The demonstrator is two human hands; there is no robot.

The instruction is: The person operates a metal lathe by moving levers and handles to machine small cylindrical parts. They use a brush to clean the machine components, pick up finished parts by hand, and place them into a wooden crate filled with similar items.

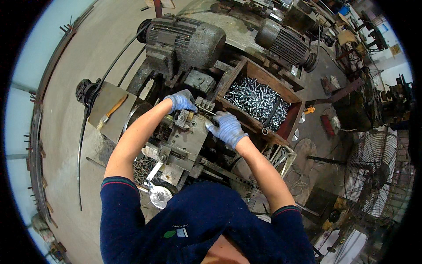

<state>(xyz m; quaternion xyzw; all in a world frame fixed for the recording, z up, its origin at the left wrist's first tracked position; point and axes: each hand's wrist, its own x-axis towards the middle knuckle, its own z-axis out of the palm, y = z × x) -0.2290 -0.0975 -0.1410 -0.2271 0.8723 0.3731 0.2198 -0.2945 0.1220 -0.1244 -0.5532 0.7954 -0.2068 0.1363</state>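
Note:
My left hand, in a blue-and-white work glove, is closed with bent fingers at the far end of a metal machine slide. Its fingertips are beside a small clamp block, and what they grip is hidden. My right hand, gloved the same way, is closed at the slide's right side. Thumb and forefinger pinch the end of a thin metal rod that points toward my left hand. Just beyond the rod is a toothed-looking metal block.
A rusty box of shiny short metal sleeves stands right of the slide. Behind is a large greasy motor. A wooden-handled brush lies on a plate at left. A crank handwheel sticks out nearby; a caged fan stands right.

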